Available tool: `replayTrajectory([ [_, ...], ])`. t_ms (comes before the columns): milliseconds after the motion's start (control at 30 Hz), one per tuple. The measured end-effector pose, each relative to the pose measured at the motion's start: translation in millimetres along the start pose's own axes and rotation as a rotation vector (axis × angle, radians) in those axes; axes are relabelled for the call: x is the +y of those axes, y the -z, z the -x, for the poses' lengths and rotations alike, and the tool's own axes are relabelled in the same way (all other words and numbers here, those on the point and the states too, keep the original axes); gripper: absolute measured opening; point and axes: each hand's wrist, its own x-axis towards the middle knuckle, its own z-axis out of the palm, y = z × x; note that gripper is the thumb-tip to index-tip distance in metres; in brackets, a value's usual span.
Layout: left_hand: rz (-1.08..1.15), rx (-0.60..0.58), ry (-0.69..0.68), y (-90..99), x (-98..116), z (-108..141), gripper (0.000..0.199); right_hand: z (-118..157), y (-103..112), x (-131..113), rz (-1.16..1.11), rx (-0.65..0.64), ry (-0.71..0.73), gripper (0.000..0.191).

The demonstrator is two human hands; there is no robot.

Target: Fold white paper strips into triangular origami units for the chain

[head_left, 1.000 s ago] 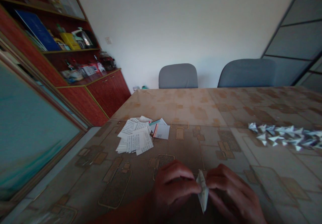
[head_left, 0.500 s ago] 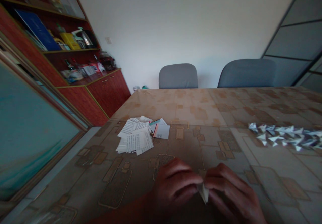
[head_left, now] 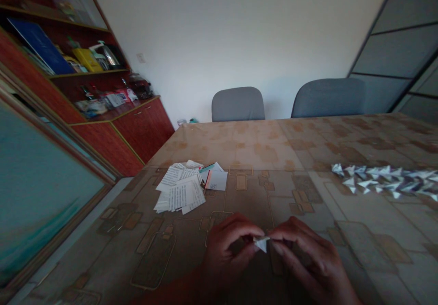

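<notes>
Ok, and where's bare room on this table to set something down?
The tabletop between the printed slips and folded pieces, and the strip beyond both, before the grey chairs, look bare. Crowded: the slips, the folded pieces, and the near side, where the left hand and right hand meet at a small folded paper.

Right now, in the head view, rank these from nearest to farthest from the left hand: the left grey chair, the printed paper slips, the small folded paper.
1. Small folded paper: in the left hand, on its right side.
2. Printed paper slips: on the table, ahead and to the left.
3. Left grey chair: beyond the table's far edge.
</notes>
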Motion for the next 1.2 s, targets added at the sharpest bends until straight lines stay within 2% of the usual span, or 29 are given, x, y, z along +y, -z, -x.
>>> replayTrajectory([
  [167,0.097,0.051,0.189,0.9,-2,1,0.015,3,-1,2,0.016,0.040,-0.040,0.019],
  [267,0.155,0.059,0.239,-0.3,-2,1,0.007,1,-4,2,0.055,0.023,-0.001,0.036],
  [300,0.164,0.057,0.247,-1.2,-1,1,0.004,0,-5,2,0.059,0.017,0.001,0.034],
  [367,0.178,0.045,0.273,-3.3,0,1,0.005,-1,-8,2,0.044,0.004,-0.022,0.019],
  [433,0.198,0.018,0.342,-5.8,1,2,0.009,-1,-10,2,0.002,-0.014,-0.088,0.006],
  [567,0.313,0.025,0.562,-9.6,1,4,0.009,3,-16,5,-0.173,-0.052,-0.349,0.021],
  [633,0.367,0.039,0.628,-10.1,2,4,0.010,3,-18,6,-0.268,-0.086,-0.448,0.024],
  [733,0.329,0.035,0.629,-9.2,3,2,0.010,1,-18,7,-0.347,-0.110,-0.503,0.022],
  [900,0.199,-0.007,0.570,-9.5,6,2,0.011,0,-17,6,-0.330,-0.058,-0.517,0.027],
  [1067,0.386,0.019,0.676,-15.9,5,2,0.011,4,-20,11,-0.330,-0.006,-0.529,0.028],
  [1200,0.399,0.068,0.741,-17.8,4,2,0.011,4,-22,15,-0.325,0.027,-0.512,0.030],
])
